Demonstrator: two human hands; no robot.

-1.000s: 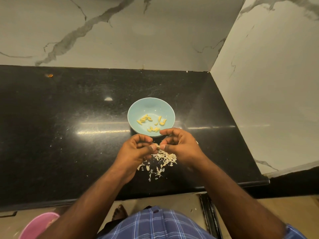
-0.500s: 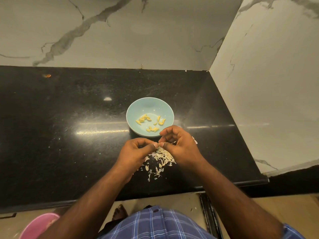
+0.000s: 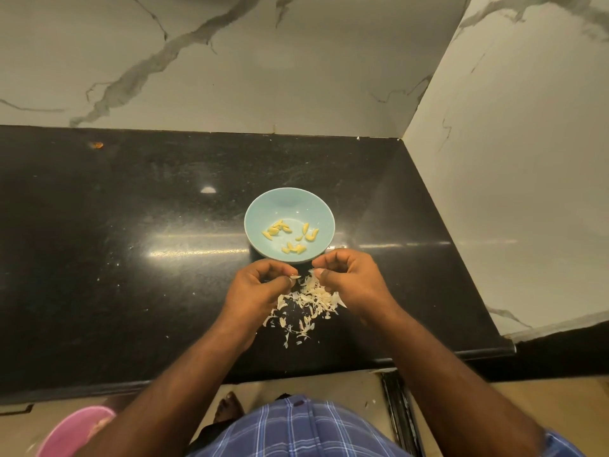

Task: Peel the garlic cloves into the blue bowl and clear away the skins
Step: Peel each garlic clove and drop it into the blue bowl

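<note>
About a dozen peeled yellow garlic cloves (image 3: pixel 290 237) already lie in the round pale-blue bowl (image 3: pixel 260 209), which stands on the black polished stone table (image 3: pixel 131 258) toward its right half, midway between the back wall and the near edge. Just in front of the bowl, the left hand (image 3: pixel 260 288) has its fingers curled, pinching a small pale garlic clove or bit of skin (image 3: pixel 295 276) at the fingertips; which it is cannot be told. The right hand (image 3: pixel 352 278) is also curled, thumb against fingertips just beside the left, seemingly pinching a scrap of skin, though that is too small to confirm. Below and between the hands, a loose heap of white papery garlic skins (image 3: pixel 309 305) is scattered toward the table's near edge. Judging from this, peeling is well advanced, while clearing the skins is not yet begun.
</note>
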